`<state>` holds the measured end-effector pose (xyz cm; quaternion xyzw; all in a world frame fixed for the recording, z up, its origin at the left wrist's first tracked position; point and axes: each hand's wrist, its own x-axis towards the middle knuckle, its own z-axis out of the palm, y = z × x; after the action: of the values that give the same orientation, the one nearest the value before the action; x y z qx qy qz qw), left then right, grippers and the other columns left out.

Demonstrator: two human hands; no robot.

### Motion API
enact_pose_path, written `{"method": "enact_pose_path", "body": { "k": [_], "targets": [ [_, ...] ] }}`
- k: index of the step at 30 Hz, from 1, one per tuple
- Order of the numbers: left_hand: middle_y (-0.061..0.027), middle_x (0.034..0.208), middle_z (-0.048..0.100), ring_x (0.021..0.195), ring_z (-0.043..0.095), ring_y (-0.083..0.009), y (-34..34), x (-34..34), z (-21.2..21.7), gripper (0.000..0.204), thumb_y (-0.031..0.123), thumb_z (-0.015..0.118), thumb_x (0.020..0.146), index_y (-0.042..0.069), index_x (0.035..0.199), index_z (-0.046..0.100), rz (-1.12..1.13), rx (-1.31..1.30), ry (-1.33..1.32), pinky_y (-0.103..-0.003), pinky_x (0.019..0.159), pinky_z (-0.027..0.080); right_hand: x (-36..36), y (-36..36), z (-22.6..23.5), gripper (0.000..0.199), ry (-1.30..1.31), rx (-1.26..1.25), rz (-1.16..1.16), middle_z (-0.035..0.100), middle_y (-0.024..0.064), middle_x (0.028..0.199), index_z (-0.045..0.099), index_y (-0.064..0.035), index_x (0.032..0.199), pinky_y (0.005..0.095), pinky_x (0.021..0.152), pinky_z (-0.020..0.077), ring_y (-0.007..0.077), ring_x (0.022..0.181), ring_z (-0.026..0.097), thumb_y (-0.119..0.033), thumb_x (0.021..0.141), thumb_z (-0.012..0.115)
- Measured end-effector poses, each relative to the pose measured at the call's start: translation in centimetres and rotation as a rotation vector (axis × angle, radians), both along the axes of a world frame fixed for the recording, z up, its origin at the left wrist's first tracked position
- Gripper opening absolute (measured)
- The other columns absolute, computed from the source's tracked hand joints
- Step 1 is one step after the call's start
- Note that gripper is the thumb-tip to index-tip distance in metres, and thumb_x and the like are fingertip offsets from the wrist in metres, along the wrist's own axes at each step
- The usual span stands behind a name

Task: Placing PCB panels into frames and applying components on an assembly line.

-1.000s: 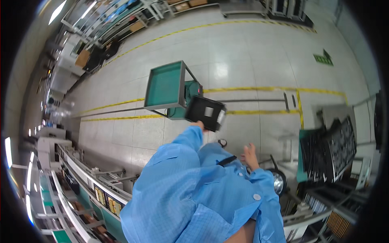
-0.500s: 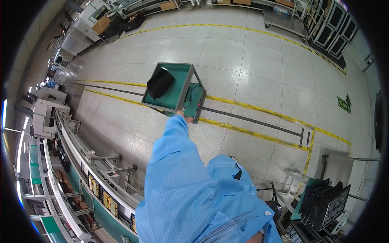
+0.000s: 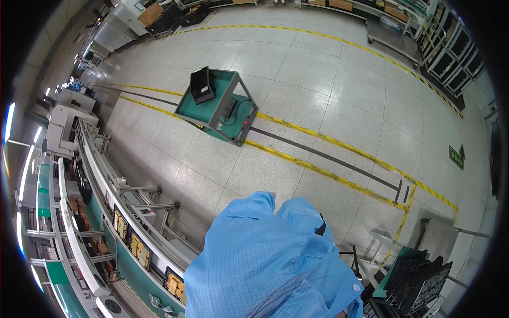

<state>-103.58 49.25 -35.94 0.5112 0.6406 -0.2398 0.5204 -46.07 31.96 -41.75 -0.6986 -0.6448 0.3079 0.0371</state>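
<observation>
Black tray [image 3: 202, 85], an open-topped box, is seen tilted on the green cart [image 3: 218, 108] standing on the floor's yellow line. Hands are hidden by blue sleeves [image 3: 254, 249]; their grip cannot be told.

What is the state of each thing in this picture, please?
black box: resting on top of the green cart, apart from both hands.
green cart: standing on the floor over the dark floor strip, not held.
dark floor strip: lying flat between yellow lines.
left hand: barely visible past the blue sleeve, holding nothing that shows.
right hand: not in view.
</observation>
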Motion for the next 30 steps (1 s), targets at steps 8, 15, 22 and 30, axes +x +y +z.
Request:
{"method": "enact_pose_path", "body": {
  "k": [8,15,22,30],
  "targets": [
    [-0.0110,0.129,0.060,0.094,0.065,-0.0325,8.1,5.9,-3.3,0.035,0.022,0.049,0.100,0.012,0.133,0.054,1.081,-0.158,-0.298,-0.044,0.075,0.056,-8.5,-8.4,4.5,0.017,0.485,0.056,-0.830,0.056,0.0102,0.065,0.060,-0.0052,0.088,0.0393,0.047,0.0459,0.0263,0.050,0.056,-0.022,0.092,0.059],
    [-0.0159,0.149,0.040,0.122,0.053,-0.0406,13.5,12.6,-1.6,0.043,0.019,0.036,0.104,0.009,0.146,0.038,0.335,-0.321,-0.069,-0.047,0.091,0.053,-17.0,-12.9,12.2,0.023,0.885,0.033,-1.629,0.069,0.0079,0.092,0.063,-0.0020,0.105,0.0305,0.063,0.0528,0.0156,0.075,0.066,-0.023,0.097,0.055],
    [-0.0096,0.110,0.066,0.094,0.067,-0.0303,15.0,32.5,-2.3,0.032,0.028,0.044,0.101,0.010,0.122,0.059,-0.304,0.015,-0.038,-0.047,0.078,0.057,-28.0,-34.0,6.1,0.017,0.825,0.022,-2.363,0.068,0.0084,0.071,0.071,-0.0007,0.087,0.0339,0.059,0.0530,0.0190,0.061,0.064,-0.016,0.085,0.063],
    [-0.0120,0.108,0.067,0.087,0.063,-0.0239,-10.9,59.3,-1.9,0.030,0.027,0.047,0.099,0.010,0.121,0.058,-0.477,-0.031,-0.361,-0.041,0.076,0.057,-18.2,-35.3,21.2,0.023,-0.052,0.692,-1.974,0.064,0.0153,0.097,0.060,-0.0040,0.111,0.0422,0.084,0.0475,0.0358,0.091,0.060,-0.001,0.090,0.053]
  ]
}}
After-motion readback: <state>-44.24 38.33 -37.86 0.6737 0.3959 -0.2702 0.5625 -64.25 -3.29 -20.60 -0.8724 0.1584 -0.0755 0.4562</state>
